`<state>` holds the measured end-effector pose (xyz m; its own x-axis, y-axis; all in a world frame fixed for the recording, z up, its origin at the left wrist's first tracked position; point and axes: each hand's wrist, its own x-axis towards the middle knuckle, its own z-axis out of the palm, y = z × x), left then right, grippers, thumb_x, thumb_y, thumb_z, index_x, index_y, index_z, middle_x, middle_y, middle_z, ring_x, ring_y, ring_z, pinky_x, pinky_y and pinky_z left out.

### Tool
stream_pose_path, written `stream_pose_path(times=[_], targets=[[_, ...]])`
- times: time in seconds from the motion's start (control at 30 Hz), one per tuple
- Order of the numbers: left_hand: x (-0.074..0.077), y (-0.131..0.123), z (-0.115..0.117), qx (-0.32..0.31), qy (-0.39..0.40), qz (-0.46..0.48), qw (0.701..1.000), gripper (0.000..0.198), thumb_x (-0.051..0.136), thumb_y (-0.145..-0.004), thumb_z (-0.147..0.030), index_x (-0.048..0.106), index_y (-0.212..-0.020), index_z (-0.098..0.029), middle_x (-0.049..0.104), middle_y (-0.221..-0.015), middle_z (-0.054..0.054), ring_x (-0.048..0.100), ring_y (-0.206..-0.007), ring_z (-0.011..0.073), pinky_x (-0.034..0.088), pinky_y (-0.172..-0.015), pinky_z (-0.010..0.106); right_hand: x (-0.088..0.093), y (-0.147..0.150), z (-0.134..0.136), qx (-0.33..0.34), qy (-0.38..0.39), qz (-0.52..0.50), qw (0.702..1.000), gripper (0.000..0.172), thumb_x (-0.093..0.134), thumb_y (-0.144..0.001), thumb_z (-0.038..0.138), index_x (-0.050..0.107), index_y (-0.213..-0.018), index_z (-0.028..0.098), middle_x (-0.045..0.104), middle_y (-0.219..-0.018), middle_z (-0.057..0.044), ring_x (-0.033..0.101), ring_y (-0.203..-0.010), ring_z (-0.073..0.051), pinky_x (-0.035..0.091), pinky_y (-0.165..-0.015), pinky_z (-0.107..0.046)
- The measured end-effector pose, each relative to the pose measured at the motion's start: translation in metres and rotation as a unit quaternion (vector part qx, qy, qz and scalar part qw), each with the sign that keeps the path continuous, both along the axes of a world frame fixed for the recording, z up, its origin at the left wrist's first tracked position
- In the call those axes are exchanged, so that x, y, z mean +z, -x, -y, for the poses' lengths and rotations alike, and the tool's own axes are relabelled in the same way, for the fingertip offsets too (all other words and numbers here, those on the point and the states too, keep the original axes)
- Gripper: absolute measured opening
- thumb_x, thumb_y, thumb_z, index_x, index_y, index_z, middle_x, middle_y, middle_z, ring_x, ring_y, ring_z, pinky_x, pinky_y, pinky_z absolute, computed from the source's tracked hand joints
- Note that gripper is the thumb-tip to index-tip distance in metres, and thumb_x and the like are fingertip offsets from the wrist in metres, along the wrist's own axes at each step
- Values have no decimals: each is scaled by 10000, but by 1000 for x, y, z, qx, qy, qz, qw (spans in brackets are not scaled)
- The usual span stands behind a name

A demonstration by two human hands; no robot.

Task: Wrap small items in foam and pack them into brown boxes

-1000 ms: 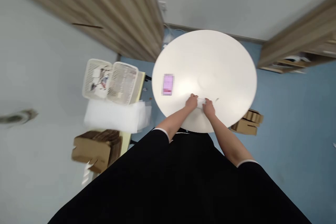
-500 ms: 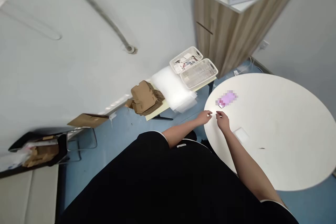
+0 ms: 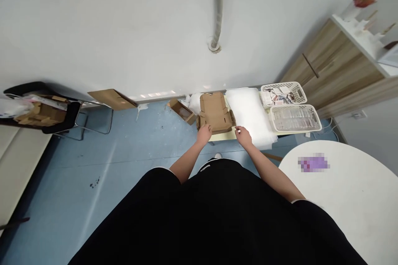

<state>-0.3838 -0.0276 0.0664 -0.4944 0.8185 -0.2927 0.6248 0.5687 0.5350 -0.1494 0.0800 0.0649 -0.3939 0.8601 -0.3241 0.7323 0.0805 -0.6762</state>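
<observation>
Flattened brown cardboard boxes (image 3: 214, 109) lie stacked on a low pale-yellow table (image 3: 225, 136). My left hand (image 3: 204, 134) is at the front left corner of the stack, its fingers over the edge and loosely apart; whether they touch the cardboard I cannot tell. Just off the front right corner is my right hand (image 3: 244, 136), fingers bent and slightly apart, with nothing visible in them. White foam sheets (image 3: 248, 114) are piled on the table right beside the boxes.
Two white plastic baskets, one of small packets (image 3: 281, 93) and one of clear cases (image 3: 295, 118), stand right of the foam. An open carton (image 3: 182, 111) sits left. The round white table (image 3: 348, 203) holds a blurred purple item (image 3: 314, 162). A loaded chair (image 3: 71, 118) stands far left.
My view has swung left, from the round table towards the low table. Both hands have left the round table's edge and moved over to the stack of cardboard boxes, farther apart from each other.
</observation>
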Motion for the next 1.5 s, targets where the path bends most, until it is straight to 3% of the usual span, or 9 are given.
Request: stream_pose_path(times=[0.17, 0.33, 0.5, 0.77, 0.93, 1.07, 1.2, 1.33, 1.5], targets=[[2, 64, -3, 19, 73, -26, 997, 265, 624, -994, -319, 658, -1184, -137, 657, -1238, 191, 646, -1140, 303, 490, -916, 358, 2, 64, -29, 37, -27, 125, 991, 383, 505, -1001, 272, 636, -1357, 217, 624, -1392, -143, 639, -1185, -280, 509, -920, -354], [-1, 67, -21, -3, 155, -14, 988, 251, 604, -983, -337, 683, -1129, -149, 681, -1222, 217, 681, -1113, 328, 501, -876, 374, -1, 84, -59, 66, -7, 235, 970, 345, 511, -1010, 291, 598, -1329, 192, 659, -1298, -166, 659, -1139, -292, 505, -863, -363], [12, 78, -23, 56, 154, 25, 986, 195, 556, -973, -307, 710, -956, -189, 747, -1079, 166, 710, -1015, 301, 489, -782, 339, 4, 95, -78, 116, -43, 283, 951, 246, 445, -1012, 229, 615, -1188, 199, 693, -1171, -153, 693, -1000, -272, 485, -814, -365], [51, 89, -5, 83, 18, -25, 996, 255, 464, -1029, -302, 649, -878, -213, 698, -817, 70, 667, -832, 235, 387, -679, 290, 33, 77, -75, -11, -62, 84, 994, 137, 456, -982, 353, 544, -959, 249, 721, -968, -67, 648, -808, -223, 433, -686, -301], [64, 74, -12, 22, -38, -22, 999, 253, 433, -1062, -320, 596, -891, -228, 656, -773, 34, 629, -757, 201, 369, -686, 282, 44, 38, -46, -162, -54, -48, 984, 238, 471, -956, 492, 499, -911, 261, 720, -934, -49, 627, -670, -200, 455, -667, -317], [67, 47, -47, -79, -55, -11, 995, 254, 455, -1057, -326, 559, -844, -232, 639, -750, 28, 625, -761, 203, 364, -705, 284, 51, -5, -20, -299, -19, -83, 951, 294, 507, -934, 553, 514, -917, 259, 709, -895, -26, 629, -616, -181, 474, -642, -314], [70, -4, -89, -202, -57, 21, 977, 257, 450, -1060, -339, 553, -849, -232, 657, -776, 31, 625, -761, 199, 351, -681, 281, 56, -71, 13, -422, -47, -81, 902, 287, 527, -916, 540, 529, -913, 252, 716, -989, -52, 645, -667, -184, 509, -676, -330], [69, -85, -110, -319, -68, 36, 945, 242, 453, -1054, -329, 564, -863, -230, 674, -803, 34, 631, -776, 198, 361, -685, 275, 55, -149, 67, -531, -47, -92, 841, 280, 522, -902, 529, 524, -909, 249, 711, -1016, -73, 647, -724, -196, 527, -656, -327], [59, -208, -98, -456, -43, 35, 888, 220, 465, -1047, -302, 574, -870, -230, 688, -829, 36, 647, -805, 202, 368, -697, 266, 46, -242, 152, -640, -42, -114, 758, 272, 528, -881, 513, 533, -915, 243, 698, -1033, -76, 661, -768, -203, 541, -625, -314]])
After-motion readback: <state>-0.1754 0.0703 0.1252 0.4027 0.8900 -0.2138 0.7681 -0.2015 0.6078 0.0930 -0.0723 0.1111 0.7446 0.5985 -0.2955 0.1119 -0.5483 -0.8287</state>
